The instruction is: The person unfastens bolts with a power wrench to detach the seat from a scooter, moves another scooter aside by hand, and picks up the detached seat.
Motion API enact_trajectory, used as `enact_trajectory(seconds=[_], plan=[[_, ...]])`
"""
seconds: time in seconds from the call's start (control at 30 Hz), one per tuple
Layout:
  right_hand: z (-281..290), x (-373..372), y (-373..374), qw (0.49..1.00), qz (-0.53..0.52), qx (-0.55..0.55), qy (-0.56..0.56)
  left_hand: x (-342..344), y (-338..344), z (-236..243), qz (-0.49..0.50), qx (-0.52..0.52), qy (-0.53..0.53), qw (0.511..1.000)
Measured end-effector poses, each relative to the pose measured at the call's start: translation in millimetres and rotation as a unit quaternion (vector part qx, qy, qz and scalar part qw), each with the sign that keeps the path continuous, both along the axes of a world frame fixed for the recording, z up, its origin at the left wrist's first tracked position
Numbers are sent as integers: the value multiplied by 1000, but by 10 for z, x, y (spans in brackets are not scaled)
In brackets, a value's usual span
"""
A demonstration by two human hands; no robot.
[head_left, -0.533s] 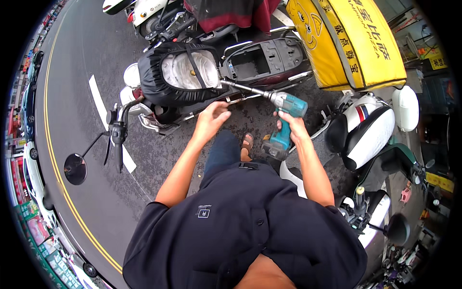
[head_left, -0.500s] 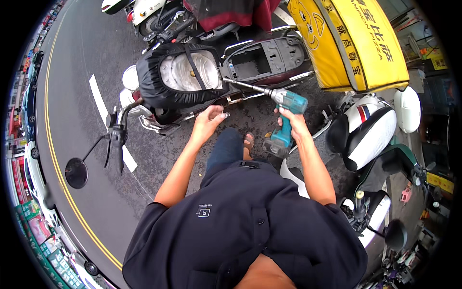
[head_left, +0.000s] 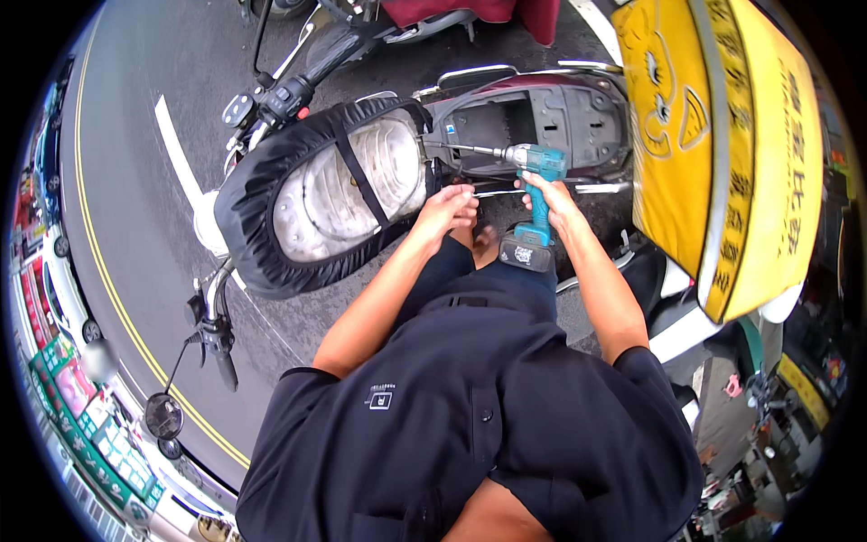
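Fingers of the right hand [head_left: 548,194] are wrapped fully around the grip of a teal cordless driver [head_left: 535,200], whose long bit [head_left: 470,150] points toward nine o'clock, its tip at the hinge end of the scooter's open storage well [head_left: 542,113]. At nine o'clock of the driver, the left hand [head_left: 449,206] has its fingers curled and pinched together just below the bit; whether they hold a small fastener cannot be told. The raised seat [head_left: 321,194], in a black cover, lies at nine o'clock of both hands, and a yellow delivery box [head_left: 722,144] stands at three o'clock. Judging by this, the step in hand is driving or loosening a fastener at the seat hinge. The next move seems to call for keeping the bit square and seated while the left hand steadies the part.
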State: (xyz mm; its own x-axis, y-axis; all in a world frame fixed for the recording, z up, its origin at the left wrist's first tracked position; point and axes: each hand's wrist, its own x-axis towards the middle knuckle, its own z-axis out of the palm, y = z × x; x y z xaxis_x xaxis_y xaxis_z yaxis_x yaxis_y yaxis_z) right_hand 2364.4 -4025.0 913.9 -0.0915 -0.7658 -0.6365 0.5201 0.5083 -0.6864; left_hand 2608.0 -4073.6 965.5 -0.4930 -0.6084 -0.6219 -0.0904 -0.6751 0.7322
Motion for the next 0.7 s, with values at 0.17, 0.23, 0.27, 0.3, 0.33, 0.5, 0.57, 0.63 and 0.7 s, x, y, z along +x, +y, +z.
enact_trajectory(seconds=[0.17, 0.23, 0.27, 0.3, 0.33, 0.5, 0.57, 0.63, 0.7], plan=[[-367, -181, -611, 998, 40, 43, -25, -192, -878, -761, 290, 156, 40, 943], [-447, -253, -722, 996, 55, 62, -41, -238, -1118, -1107, 365, 200, 25, 909], [-505, -301, -788, 995, 68, 61, -45, -231, -1250, -1303, 391, 215, 38, 894], [-519, -293, -828, 992, 70, 84, -62, -172, -1325, -1499, 424, 236, 50, 873], [-573, -360, -893, 991, 71, 91, -66, -243, -1417, -1541, 426, 241, 44, 871], [-724, -553, -1164, 978, 85, 135, -137, -548, -1644, -1673, 534, 229, 59, 812], [-759, -592, -1220, 968, 82, 148, -183, -598, -1653, -1716, 554, 215, 61, 802], [-736, -590, -1242, 962, 69, 171, -200, -587, -1655, -1786, 583, 223, 65, 778], [-721, -586, -1249, 964, 68, 172, -193, -603, -1661, -1800, 611, 231, 69, 754]])
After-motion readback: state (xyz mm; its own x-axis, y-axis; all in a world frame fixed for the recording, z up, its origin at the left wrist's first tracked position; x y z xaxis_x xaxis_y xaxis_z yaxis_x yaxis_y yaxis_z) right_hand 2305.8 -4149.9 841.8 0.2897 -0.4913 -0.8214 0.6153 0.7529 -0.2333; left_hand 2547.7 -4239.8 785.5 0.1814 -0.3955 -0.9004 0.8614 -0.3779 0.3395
